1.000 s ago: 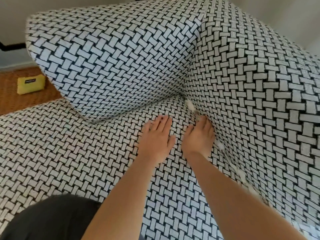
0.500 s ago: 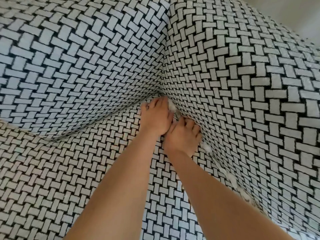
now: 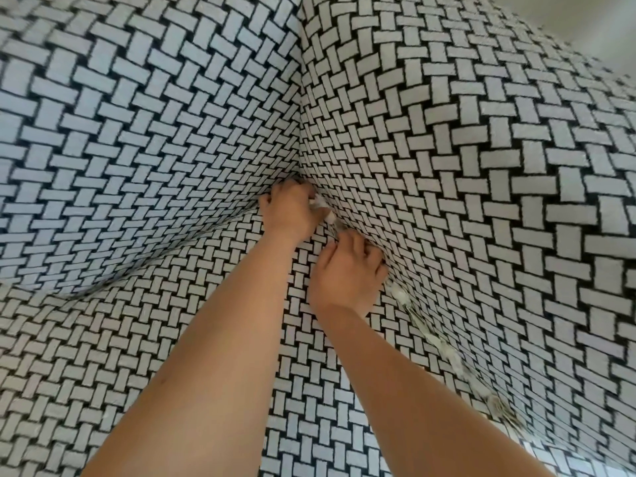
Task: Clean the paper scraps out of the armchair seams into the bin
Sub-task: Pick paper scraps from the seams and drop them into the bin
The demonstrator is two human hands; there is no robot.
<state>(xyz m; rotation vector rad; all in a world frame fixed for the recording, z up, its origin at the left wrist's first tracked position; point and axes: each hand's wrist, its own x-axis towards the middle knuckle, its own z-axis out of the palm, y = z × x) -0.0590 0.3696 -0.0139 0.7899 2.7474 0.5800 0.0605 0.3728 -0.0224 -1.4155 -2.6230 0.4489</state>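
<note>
**Fig.** Two bare forearms (image 3: pixel 241 356) are reaching forward from the lower edge, crossing the seat cushion (image 3: pixel 103 373) of the armchair (image 3: pixel 481 166). The upholstery is showing a coarse, nubby basket-weave print of pale oblong blocks laid in alternating pairs over a black ground.

The seam (image 3: pixel 526 432), where the seat cushion is meeting the upright side panel (image 3: pixel 516 235), is running diagonally away from the viewer and is serving as the reference line here. Paper scraps (image 3: pixel 399 294) are sitting wedged in the seam. They are small, white, crumpled, ragged bits strung along its nearer stretch, with more lying at its far end.

The right hand (image 3: pixel 344 273) is lying on the cushion side of the seam, about midway along it, back upward and wrist bent. Its fingers are curling tightly and their tips are pushing into the seam, so whether they are gripping a scrap cannot be told. The left hand (image 3: pixel 289 211) is working at the far end of the seam, in the corner, also back upward with fingers curled under. Its thumb side is pressing against the white scraps there and appears to be pinching them.

Left of the seam's far end, the backrest (image 3: pixel 137 132) is bulging out over the cushion in a soft rounded fold. Above the seam, the side panel is rising steeply, and past its top edge a plain pale wall (image 3: pixel 585 15) is showing.
</note>
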